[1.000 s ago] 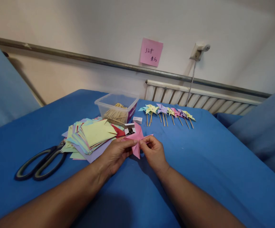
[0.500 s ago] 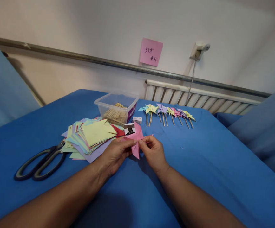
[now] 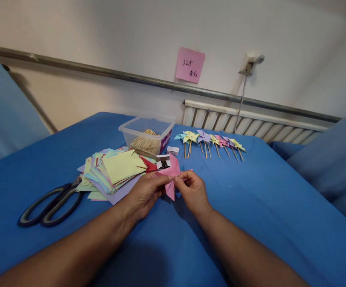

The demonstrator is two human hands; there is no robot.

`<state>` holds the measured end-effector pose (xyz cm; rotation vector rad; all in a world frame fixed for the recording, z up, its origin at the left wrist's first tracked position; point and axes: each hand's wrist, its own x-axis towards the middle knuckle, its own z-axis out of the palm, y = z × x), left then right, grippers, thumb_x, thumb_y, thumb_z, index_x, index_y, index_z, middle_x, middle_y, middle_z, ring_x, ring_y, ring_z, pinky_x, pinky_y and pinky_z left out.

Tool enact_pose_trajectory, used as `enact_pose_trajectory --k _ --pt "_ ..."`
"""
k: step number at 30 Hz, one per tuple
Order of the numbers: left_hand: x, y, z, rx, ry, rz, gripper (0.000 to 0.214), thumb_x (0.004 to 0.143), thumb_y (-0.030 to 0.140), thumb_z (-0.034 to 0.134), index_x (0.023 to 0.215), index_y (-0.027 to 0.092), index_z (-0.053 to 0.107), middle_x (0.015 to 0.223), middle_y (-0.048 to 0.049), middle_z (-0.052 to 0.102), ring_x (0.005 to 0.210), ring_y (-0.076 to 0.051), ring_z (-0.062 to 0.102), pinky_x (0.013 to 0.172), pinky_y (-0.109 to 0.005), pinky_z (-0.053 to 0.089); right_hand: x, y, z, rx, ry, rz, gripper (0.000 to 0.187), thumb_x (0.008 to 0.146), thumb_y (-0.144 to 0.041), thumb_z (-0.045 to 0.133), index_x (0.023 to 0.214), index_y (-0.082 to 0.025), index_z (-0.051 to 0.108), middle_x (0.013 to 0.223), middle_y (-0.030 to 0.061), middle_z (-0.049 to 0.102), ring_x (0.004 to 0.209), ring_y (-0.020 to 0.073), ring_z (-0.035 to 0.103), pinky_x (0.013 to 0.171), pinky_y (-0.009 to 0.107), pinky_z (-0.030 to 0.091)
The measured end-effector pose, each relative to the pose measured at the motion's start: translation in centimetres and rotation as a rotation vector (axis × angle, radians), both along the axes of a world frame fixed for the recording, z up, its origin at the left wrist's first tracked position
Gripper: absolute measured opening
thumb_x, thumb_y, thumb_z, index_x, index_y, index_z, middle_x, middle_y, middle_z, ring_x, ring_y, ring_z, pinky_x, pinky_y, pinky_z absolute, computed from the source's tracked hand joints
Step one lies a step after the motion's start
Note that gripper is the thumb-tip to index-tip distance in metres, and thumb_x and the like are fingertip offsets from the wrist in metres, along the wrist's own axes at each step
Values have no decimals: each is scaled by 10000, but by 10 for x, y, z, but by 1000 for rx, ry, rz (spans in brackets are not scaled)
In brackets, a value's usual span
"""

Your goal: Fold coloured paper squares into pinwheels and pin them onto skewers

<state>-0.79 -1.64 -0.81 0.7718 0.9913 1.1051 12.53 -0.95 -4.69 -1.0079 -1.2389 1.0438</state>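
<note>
A pink paper pinwheel [image 3: 170, 190] is held between my two hands above the blue cloth, its folded points spreading up, down and sideways. My left hand [image 3: 149, 191] is closed on its left side, thumb near the centre. My right hand [image 3: 193, 192] pinches it close to the middle from the right; whether a pin is between those fingertips is hidden. Just behind the pinwheel stands an opened small white box [image 3: 163, 158] with dark little pieces inside. To the left of my left hand lies a pile of coloured paper sheets [image 3: 123, 167].
Large dark-handled scissors [image 3: 53, 201] lie at the left. Behind the paper stands a clear plastic tub [image 3: 126, 129] of wooden sticks [image 3: 145, 143], with a second small white box [image 3: 173, 150] beside it. Several pinwheels on sticks [image 3: 204, 137] lie in a row at the back right.
</note>
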Motion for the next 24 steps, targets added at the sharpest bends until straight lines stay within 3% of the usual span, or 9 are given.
enact_pose_trajectory --k 6,10,13,18,24 --pt "-1 2 -2 6 25 4 165 618 214 745 736 110 694 690 -70 696 671 -194 641 660 -305 477 -2 -1 1 -48 77 6 190 714 -329 683 761 -188 566 639 -37 586 576 117 542 570 239 438" --pt "0 3 -3 4 -10 -14 111 653 191 715 732 116 694 692 -61 692 699 -193 645 712 -312 484 -4 -3 5 -59 248 -19 472 682 -255 718 1085 -211 478 762 -34 624 644 123 601 631 254 487" --pt "1 1 -1 -3 -11 -9 121 652 187 723 746 116 695 731 -69 710 715 -197 651 723 -314 489 -3 -2 6 -56 286 5 596 679 -229 724 1192 -195 420 821 -6 642 696 134 620 685 279 504" --pt "3 -1 1 -9 14 -20 214 658 218 744 838 109 701 769 -76 718 735 -201 658 722 -311 493 0 2 -1 -65 203 -2 566 671 -237 732 1173 -183 476 858 14 656 714 143 615 682 283 499" --pt "2 -2 -2 -14 29 -38 221 678 235 743 852 107 696 783 -75 710 729 -175 642 743 -302 484 2 4 -4 -66 161 0 497 684 -240 709 1134 -178 506 733 -33 618 613 120 566 620 257 477"
